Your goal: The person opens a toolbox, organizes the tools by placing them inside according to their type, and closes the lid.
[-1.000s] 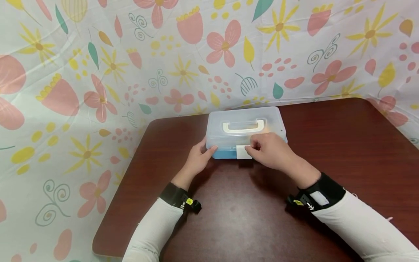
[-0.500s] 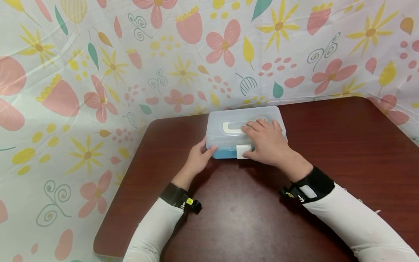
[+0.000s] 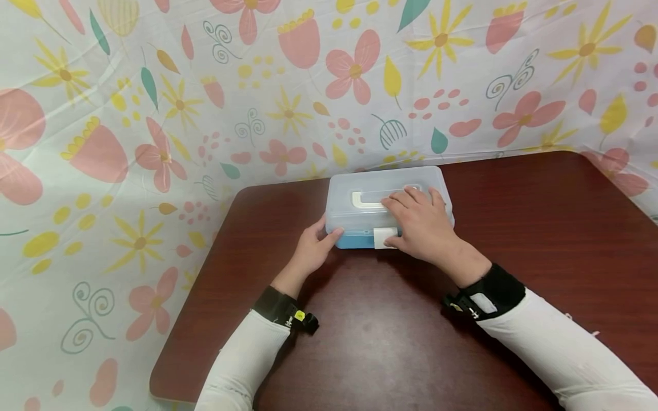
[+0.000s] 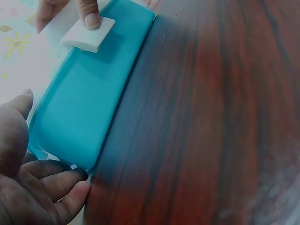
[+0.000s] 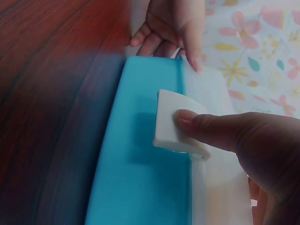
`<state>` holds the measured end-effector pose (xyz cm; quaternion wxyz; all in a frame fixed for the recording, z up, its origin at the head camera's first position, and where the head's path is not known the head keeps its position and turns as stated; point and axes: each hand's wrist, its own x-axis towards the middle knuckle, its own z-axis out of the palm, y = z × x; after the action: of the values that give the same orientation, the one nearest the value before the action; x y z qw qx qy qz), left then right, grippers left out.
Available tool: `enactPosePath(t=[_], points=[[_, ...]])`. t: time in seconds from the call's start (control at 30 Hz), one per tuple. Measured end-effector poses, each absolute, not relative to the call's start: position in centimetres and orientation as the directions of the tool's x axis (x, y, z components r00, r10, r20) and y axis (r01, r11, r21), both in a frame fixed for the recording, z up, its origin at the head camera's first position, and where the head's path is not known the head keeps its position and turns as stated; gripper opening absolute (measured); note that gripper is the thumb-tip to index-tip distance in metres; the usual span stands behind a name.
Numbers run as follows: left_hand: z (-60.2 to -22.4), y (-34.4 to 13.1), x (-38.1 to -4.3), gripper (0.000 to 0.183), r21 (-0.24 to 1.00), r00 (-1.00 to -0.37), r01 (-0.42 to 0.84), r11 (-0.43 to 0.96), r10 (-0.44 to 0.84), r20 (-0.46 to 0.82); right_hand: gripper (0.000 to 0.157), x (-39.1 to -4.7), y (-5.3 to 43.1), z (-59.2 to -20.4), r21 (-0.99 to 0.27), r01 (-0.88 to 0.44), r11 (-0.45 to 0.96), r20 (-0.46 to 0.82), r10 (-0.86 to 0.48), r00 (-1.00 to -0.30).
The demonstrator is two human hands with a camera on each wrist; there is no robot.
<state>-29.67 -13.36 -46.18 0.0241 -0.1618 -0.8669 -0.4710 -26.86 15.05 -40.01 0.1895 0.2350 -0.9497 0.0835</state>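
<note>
A storage box with a light blue base [image 3: 354, 241] and a translucent lid [image 3: 341, 214] stands on the table, its lid down. My left hand [image 3: 311, 248] holds the box's left end, thumb at the lid's front edge and fingers around the side. On the lid, the spread fingers of my right hand [image 3: 424, 225] rest over part of the white handle [image 3: 360, 201]. My right thumb presses the white front latch [image 5: 173, 122], which juts out from the blue wall and casts a shadow there. The right hand covers the box's front right part.
The dark red-brown table [image 3: 360, 342] has rounded corners and extends to both sides of the box. Close behind the box hangs a white cloth [image 3: 308, 114] printed with flowers and leaves. Black bands with small cameras sit on both wrists.
My right hand has gone from curled fingers at the latch to fingers spread over the lid, thumb on the latch. The left hand and the box have stayed in place.
</note>
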Motion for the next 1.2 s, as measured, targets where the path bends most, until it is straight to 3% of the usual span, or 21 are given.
enactPosePath(t=[1.2], points=[[-46.13,-13.41,-29.55,0.07,0.819,-0.945,0.302,0.488,0.27,0.187,0.086,-26.73,14.13,-40.66,-0.062,-0.445,0.893,0.467,-0.368,-0.804]])
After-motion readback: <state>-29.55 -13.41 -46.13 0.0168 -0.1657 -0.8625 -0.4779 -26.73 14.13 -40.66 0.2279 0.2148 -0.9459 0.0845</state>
